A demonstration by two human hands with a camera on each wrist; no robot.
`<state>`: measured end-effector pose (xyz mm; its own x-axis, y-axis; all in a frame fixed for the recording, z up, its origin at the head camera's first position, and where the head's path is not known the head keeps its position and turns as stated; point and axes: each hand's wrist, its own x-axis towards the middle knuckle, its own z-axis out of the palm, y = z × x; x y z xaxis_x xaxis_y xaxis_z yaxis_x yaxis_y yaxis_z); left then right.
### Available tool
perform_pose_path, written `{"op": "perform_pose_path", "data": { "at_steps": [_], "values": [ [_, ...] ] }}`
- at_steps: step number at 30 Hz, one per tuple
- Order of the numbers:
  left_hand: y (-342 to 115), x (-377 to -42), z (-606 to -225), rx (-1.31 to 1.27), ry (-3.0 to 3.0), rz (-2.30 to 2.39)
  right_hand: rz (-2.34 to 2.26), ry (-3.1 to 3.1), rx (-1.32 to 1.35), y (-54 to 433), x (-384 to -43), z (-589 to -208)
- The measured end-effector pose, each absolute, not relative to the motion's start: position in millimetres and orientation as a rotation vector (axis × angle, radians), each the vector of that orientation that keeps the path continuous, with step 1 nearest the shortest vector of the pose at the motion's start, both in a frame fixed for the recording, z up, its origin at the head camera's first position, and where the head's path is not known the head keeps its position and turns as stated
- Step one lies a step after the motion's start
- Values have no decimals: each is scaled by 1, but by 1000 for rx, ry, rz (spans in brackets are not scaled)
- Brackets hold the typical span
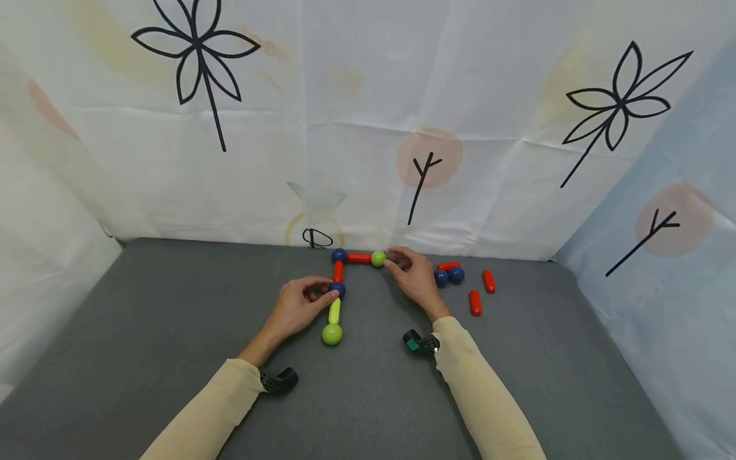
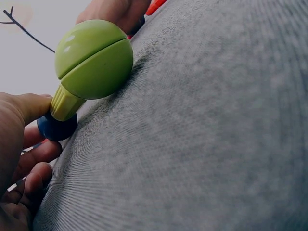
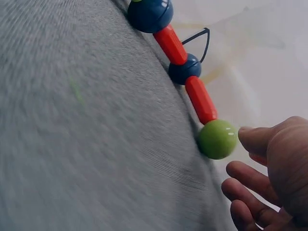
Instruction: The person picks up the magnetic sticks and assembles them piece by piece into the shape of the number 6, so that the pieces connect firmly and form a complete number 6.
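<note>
A chain of balls and rods lies on the grey table. Its near end is a green ball (image 1: 331, 334) on a yellow-green rod (image 1: 335, 311), which joins a dark blue ball (image 2: 57, 126). My left hand (image 1: 296, 306) pinches that blue ball between thumb and fingers. From there a red rod (image 1: 338, 271) runs to another blue ball (image 1: 339, 255) at the corner, and a second red rod (image 1: 359, 257) leads right to a green ball (image 3: 218, 139). Just right of this ball is my right hand (image 1: 415, 276), its fingers loosely bent and holding nothing; the thumb tip is close beside the ball.
To the right of my right hand lie two loose blue balls (image 1: 456, 275) with a red rod (image 1: 448, 265) behind them. Two more red rods (image 1: 489, 281) lie farther right. A white patterned cloth (image 1: 356, 191) hangs along the table's back edge.
</note>
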<state>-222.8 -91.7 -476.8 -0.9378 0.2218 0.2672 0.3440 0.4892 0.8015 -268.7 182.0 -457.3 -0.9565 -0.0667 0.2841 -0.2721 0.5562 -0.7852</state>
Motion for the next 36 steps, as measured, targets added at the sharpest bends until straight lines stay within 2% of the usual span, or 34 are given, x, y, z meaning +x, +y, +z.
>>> {"op": "perform_pose_path", "data": {
  "at_steps": [13, 36],
  "values": [
    [-94, -223, -478, -475, -2622, -1440, 1253, -2580, 350, 226, -251, -428],
    [-92, -222, -477, -467, -2612, -1434, 967, -2666, 248, 326, -219, -434]
  ]
}}
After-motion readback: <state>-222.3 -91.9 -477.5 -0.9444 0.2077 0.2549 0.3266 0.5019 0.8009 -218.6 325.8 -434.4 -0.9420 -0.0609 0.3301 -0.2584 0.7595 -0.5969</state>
